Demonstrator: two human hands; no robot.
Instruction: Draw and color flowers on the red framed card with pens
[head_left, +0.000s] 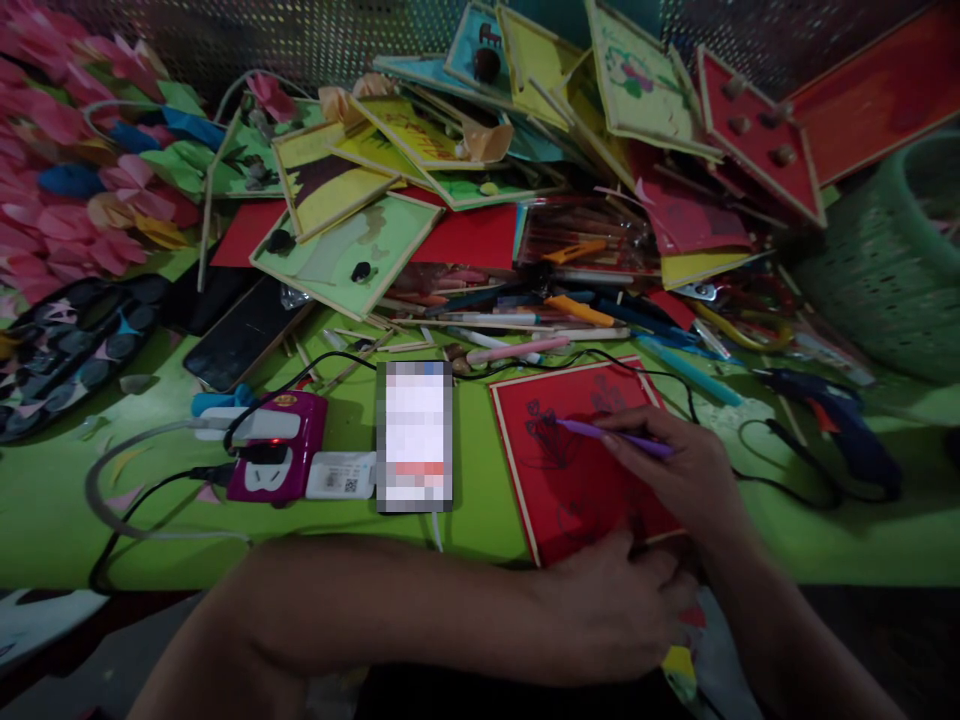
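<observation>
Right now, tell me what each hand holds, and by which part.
The right hand holds a purple pen around mid-barrel. The left hand lies at the near edge of the red board; whether it grips cannot be told.

On the green table (480, 520) before me, a phone with a blurred, lit screen (414, 435) lies near a magenta power socket (313, 445) with a white charger (262, 422) plugged in. Beyond them I see a jumbled heap of framed coloured pictures (341, 250), with pink paper flowers (45, 240) to my left. A green perforated basket (855, 290) and a blue glue gun (859, 435) are on my right.
</observation>
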